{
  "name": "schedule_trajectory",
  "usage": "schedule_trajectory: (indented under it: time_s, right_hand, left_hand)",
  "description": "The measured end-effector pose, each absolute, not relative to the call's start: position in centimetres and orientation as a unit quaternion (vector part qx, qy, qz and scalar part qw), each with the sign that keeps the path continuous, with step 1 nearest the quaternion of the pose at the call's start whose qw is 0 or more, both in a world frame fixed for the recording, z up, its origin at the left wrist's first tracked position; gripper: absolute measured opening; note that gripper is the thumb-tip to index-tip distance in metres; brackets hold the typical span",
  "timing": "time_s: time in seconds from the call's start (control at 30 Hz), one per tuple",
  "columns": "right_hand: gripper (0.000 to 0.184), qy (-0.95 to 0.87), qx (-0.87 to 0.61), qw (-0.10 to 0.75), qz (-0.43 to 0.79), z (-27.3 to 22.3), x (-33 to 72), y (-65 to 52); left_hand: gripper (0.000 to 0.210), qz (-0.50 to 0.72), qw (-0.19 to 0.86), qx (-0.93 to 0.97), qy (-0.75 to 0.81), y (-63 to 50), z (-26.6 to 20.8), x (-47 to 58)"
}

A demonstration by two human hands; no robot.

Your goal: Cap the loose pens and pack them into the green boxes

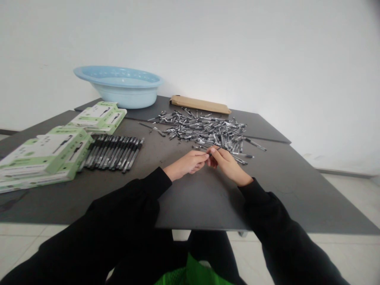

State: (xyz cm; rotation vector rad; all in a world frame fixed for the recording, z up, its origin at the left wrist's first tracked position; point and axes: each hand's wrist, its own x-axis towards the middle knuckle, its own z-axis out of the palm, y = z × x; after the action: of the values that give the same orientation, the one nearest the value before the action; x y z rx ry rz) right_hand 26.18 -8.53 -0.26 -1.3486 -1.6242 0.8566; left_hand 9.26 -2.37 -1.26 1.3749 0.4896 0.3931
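Black and clear plastic pens form a loose heap (208, 128) at 12 o'clock, the two hands taken as the dial centre.

Work point: one slender dark pen (221, 147) sits between the hands, at the near edge of the heap. The left hand (190, 164) has its thumb and forefinger brought together at one end of the pen, with the other fingers curled under. The right hand (227, 164) pinches the pen between thumb and fingertips. Whether the pen is complete cannot be told; the fingers cover most of it.

Completed portion, as judged: a row of pens (114, 152) lies at 9 o'clock on the grey table (190, 202) — side by side and roughly parallel. Printed boxes (38, 154) are stacked beyond the row, also at 9 o'clock; a second stack of boxes (97, 116) lies at 10 o'clock. Their contents are not visible.

Outstanding portion, as judged: the heap lies in mixed directions and far outnumbers the row, so most of the sorting appears undone.

Surroundings: a blue basin (130, 95) stands between 10 and 11 o'clock — its interior only partly visible. A brown cardboard packet (202, 105) lies at 12 o'clock, behind the heap.
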Motion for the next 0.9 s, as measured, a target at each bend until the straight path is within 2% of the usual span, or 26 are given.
schedule_trajectory:
  time_s: [0.43,0.67,0.9]
  right_hand:
    - [0.04,-0.688,-0.524,0.397,0.308,-0.2,26.6,-8.5]
    - [0.015,-0.622,-0.635,0.432,0.154,-0.5,28.8,-7.6]
    - [0.018,-0.648,-0.656,0.387,0.003,-1.2,30.8,-6.5]
  left_hand:
    - [0.028,0.212,0.725,0.612,0.232,-2.1,-0.5,9.0]
    - [0.027,0.324,0.701,0.568,0.285,0.5,0.3,7.5]
    - [0.027,0.348,0.678,0.546,0.348,1.5,-0.2,7.1]
